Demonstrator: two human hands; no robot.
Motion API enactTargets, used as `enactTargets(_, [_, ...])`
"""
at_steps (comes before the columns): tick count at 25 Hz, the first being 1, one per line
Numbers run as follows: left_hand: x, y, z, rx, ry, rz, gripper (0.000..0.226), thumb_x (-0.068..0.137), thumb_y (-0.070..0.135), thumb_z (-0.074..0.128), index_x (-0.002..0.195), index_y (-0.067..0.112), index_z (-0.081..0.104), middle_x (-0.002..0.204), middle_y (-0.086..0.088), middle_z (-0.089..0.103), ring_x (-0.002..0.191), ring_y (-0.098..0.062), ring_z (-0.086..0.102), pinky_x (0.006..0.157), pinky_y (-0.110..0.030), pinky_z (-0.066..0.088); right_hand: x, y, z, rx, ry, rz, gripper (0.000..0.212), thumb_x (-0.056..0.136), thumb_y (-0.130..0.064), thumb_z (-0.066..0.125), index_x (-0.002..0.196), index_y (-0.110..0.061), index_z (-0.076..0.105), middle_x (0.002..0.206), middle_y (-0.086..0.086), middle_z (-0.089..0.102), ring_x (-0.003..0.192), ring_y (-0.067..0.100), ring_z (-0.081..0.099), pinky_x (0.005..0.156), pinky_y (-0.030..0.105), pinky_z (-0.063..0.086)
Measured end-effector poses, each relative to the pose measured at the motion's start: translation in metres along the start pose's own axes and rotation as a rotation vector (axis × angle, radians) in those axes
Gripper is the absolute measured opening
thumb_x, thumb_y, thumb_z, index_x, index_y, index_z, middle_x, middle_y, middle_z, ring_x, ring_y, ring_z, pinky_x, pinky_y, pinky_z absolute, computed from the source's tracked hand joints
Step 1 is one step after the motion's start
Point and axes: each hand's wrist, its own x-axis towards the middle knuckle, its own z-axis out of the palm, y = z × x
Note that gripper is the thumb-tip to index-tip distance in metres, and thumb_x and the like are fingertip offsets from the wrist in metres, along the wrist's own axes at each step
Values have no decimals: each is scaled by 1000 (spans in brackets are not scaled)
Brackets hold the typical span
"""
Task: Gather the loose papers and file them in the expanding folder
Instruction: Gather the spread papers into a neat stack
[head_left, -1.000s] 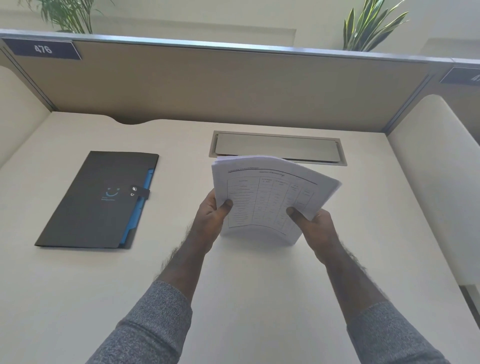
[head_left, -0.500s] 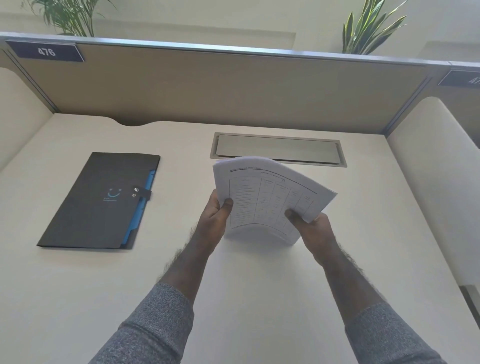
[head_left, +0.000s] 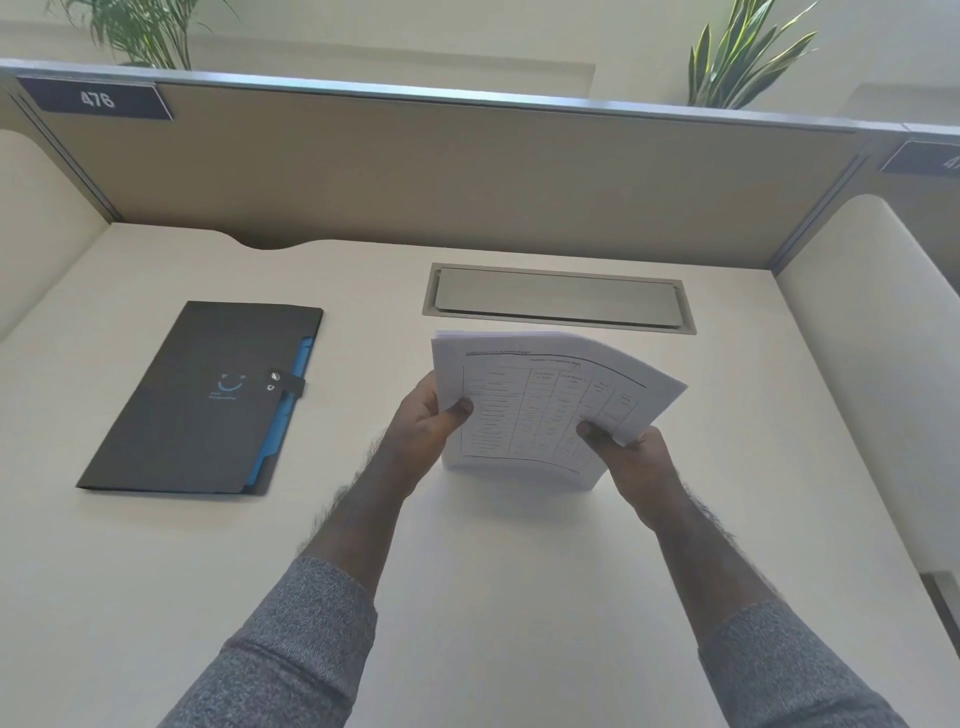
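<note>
Both hands up over the tabletop (head_left: 519, 597), each closed on the stack of papers (head_left: 545, 400): left hand (head_left: 423, 431) pinches the stack's left edge, thumb on the printed face, fingers hidden behind; right hand (head_left: 631, 457) takes the lower right corner the same way. Landmark: the metal cable hatch (head_left: 558, 299) set flush in the tabletop. The papers sit just on the near side of the hatch, held roughly upright with the table-printed sheet facing the wearer; lower edge at or just above the tabletop, cannot tell if it touches. Sheet edges look nearly flush, slightly fanned at the top left. The stack bows toward the right, likely because it is held by two opposite edges with no support in the middle. The two-sided grip and upright pose fit squaring the edges by tapping, a judgement only. The expanding folder (head_left: 202, 400) lies flat, left of the hatch and nearer the wearer, well apart from the papers; dark cover, strap (head_left: 285, 382) across to a snap so it appears closed, blue tabs (head_left: 283, 415) showing along its right side. Filing not yet begun: the folder would need unfastening first, and one hand must let go of the stack for that
</note>
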Motion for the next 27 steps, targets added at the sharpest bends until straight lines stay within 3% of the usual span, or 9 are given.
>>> enactTargets(3, [6, 27, -2, -3, 38, 162, 32, 90, 7, 56, 122, 12, 52, 116, -14, 67, 106, -22, 66, 84, -31, 51, 3, -1, -1, -7, -24, 5, 19, 86, -23, 75, 88, -42, 78, 100, -13, 78, 102, 18, 70, 89, 38, 54])
enactTargets(5, [8, 46, -2, 25, 78, 300, 42, 92, 5, 55, 129, 23, 48, 111, -17, 62, 99, -23, 65, 79, -30, 53, 5, -1, -2, -2, -37, 6, 19, 86, -23, 75, 90, -41, 78, 102, -11, 77, 106, 22, 68, 92, 43, 53])
enactTargets(8, [8, 63, 3, 207, 151, 412, 48, 92, 9, 54, 130, 37, 51, 112, -4, 61, 98, -21, 63, 78, -30, 53, 7, -2, -2, -15, -41, 14, 17, 86, -24, 74, 90, -40, 78, 103, -9, 78, 105, 22, 69, 94, 46, 52])
enactTargets(12, [9, 63, 10, 449, 240, 580, 31, 95, 0, 52, 110, 21, 69, 102, 3, 63, 96, -13, 59, 72, -33, 52, 9, -4, -3, -18, -62, 19, 17, 86, -24, 74, 91, -40, 78, 105, -10, 77, 103, 16, 69, 95, 42, 53])
enactTargets(14, [11, 61, 9, 367, 262, 526, 31, 94, 4, 52, 112, 26, 65, 99, 0, 65, 91, -20, 61, 73, -41, 54, 9, -4, -3, -25, -76, 19, 17, 87, -24, 74, 92, -40, 78, 107, -9, 77, 103, 13, 70, 93, 39, 53])
enactTargets(17, [14, 49, 1, 131, 189, 330, 41, 93, 6, 54, 128, 26, 48, 104, -8, 67, 90, -23, 67, 74, -30, 56, 9, -6, -4, -45, -99, 21, 22, 88, -22, 72, 91, -43, 77, 104, -15, 76, 98, 3, 70, 86, 29, 52])
enactTargets(20, [16, 24, -7, 101, 68, 98, 29, 95, -2, 51, 121, 10, 56, 112, -4, 72, 104, -18, 67, 85, -28, 52, 10, -8, -4, -52, -102, 25, 22, 89, -22, 72, 90, -43, 77, 104, -15, 76, 103, 10, 69, 88, 30, 51])
enactTargets(22, [14, 11, -8, 128, 51, -12, 29, 96, -2, 50, 114, 16, 62, 110, 7, 73, 106, -10, 66, 87, -24, 50, 11, -9, -4, -52, -110, 25, 19, 89, -23, 72, 91, -41, 77, 106, -12, 76, 104, 13, 69, 91, 34, 52])
enactTargets(27, [13, 1, -8, 168, 110, -13, 32, 97, 6, 48, 106, 33, 65, 105, 19, 73, 101, -1, 66, 80, -12, 49, 11, -9, -3, -53, -73, 13, 15, 86, -26, 74, 89, -41, 78, 102, -12, 77, 97, 11, 71, 89, 36, 54])
